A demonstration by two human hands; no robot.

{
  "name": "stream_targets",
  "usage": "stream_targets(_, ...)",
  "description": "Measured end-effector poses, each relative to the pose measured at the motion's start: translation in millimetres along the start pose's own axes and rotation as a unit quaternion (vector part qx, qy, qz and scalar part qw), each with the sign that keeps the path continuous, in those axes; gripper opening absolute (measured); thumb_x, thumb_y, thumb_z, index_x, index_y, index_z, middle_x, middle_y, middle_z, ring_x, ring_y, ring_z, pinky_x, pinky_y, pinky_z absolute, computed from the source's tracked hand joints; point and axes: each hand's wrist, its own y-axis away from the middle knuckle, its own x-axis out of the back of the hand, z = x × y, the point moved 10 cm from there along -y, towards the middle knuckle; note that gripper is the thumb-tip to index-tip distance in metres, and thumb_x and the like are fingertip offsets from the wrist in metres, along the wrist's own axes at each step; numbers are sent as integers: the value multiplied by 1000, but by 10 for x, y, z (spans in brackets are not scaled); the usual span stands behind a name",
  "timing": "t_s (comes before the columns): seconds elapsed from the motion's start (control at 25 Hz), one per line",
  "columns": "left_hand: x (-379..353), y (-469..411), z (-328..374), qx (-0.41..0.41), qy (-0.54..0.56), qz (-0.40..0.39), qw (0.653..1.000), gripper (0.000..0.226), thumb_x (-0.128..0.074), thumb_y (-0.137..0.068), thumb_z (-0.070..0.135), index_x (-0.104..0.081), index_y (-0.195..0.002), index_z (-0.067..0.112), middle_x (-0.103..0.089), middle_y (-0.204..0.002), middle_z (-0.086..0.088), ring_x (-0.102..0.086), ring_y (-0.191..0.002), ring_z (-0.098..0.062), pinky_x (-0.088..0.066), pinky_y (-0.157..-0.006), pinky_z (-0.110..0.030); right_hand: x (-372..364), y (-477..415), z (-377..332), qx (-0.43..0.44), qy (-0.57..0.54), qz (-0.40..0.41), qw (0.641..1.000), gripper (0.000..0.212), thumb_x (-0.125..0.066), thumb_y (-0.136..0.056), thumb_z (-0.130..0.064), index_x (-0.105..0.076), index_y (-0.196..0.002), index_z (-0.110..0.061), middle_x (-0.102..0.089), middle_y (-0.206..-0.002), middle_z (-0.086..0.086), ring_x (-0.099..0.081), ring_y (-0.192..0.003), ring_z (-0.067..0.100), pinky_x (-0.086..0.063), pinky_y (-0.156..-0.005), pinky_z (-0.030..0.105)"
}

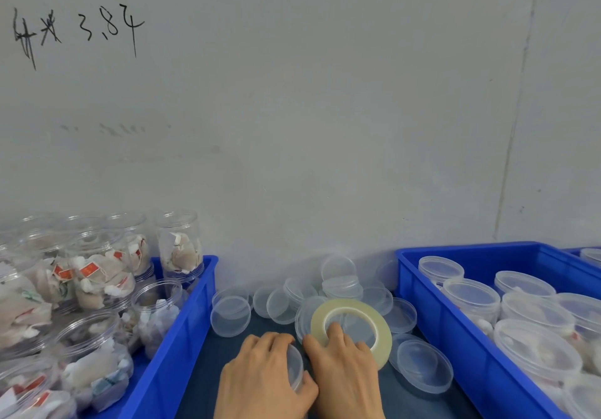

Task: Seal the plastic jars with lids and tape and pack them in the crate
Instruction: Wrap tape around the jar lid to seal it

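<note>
Grey wall (292,93) had black scribble (78,28), only "3.8" readable. Left hand (260,376) gripped jar (296,370) at dark table (201,373), between blue crates (182,337). Right hand (343,366) held tape (320,316), finger in hole, near loose lids (231,316).

Left hand (263,376) palm down, fingers curled over a clear round plastic lid (296,366); right hand (341,370) alongside, gripping a yellowish tape roll (319,319).
</note>
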Motion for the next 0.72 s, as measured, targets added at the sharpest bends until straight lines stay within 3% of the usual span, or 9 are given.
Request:
stream_targets(0.08,15,13,19,-4,9,-2,1000,58,-50,-82,58,-38,-136,42,-41,-136,23,-36,-127,-1,-40,-96,-21,-7,-37,-19,15,6,-14,1000,44,-93,-25,-28,-58,-52,-25,-51,-54,8,-47,-36,15,-23,-44,26)
stream_targets(0.16,-16,50,46,-8,24,-23,999,58,-49,-75,57,-40,-131,45,-41,-124,28,-36,-125,2,-39,-93,-18,94,-135,186,-26,25,-6,999,29,-86,-55,-28,-66,-76,-26,-62,-79,11,-61,-58,19,-40,-51,30)
stream_targets(0.24,-30,136,60,3,41,-38,998,62,-42,-62,56,-42,-124,48,-34,-103,32,-37,-121,6,-39,-89,-17,353,-285,471,-63,30,40,997,18,-53,-89,-20,-57,-103,-30,-60,-110,5,-63,-89,21,-48,-70,31)
stream_targets(0.36,50,179,84,5,30,-24,999,48,-47,-67,57,-44,-113,42,-39,-94,23,-40,-109,4,-41,-78,-23,368,-327,296,50,-45,51,996,35,-47,-90,-16,-55,-113,-40,-55,-105,-2,-57,-78,22,-34,-63,30)
stream_targets(0.52,-9,169,39,20,27,-41,999,40,-47,-65,59,-41,-100,41,-45,-98,21,-40,-100,2,-44,-71,-23,-118,80,130,72,-37,-34,996,71,-40,-98,-27,-1,-156,-39,-56,-116,-4,-60,-98,17,-42,-76,30)
stream_targets(0.56,-25,165,14,30,39,-43,998,39,-47,-63,60,-41,-96,41,-46,-96,21,-41,-97,2,-43,-68,-24,-177,195,132,65,-39,-35,997,77,-48,-95,-36,-4,-157,-27,-61,-112,-6,-62,-96,13,-45,-75,28)
stream_targets(0.6,-37,167,-1,39,52,-44,997,38,-47,-61,62,-41,-92,41,-47,-95,21,-41,-95,2,-41,-66,-24,-210,281,168,45,-19,-62,997,87,-67,-82,-43,-30,-153,-11,-67,-100,-9,-66,-85,6,-47,-68,23)
stream_targets(0.64,-42,170,-3,50,62,-44,996,37,-46,-60,63,-41,-90,41,-48,-93,22,-42,-94,2,-38,-64,-24,-179,375,181,40,-46,-47,997,82,-83,-60,-46,-65,-129,-7,-70,-82,-13,-66,-68,2,-47,-56,18)
stream_targets(0.72,-28,175,-17,77,64,-35,994,33,-48,-63,64,-43,-87,41,-50,-91,23,-43,-92,2,-34,-61,-24,-88,570,93,58,-22,-6,998,41,-79,-47,-46,-82,-84,-29,-62,-58,-15,-59,-48,3,-41,-40,14)
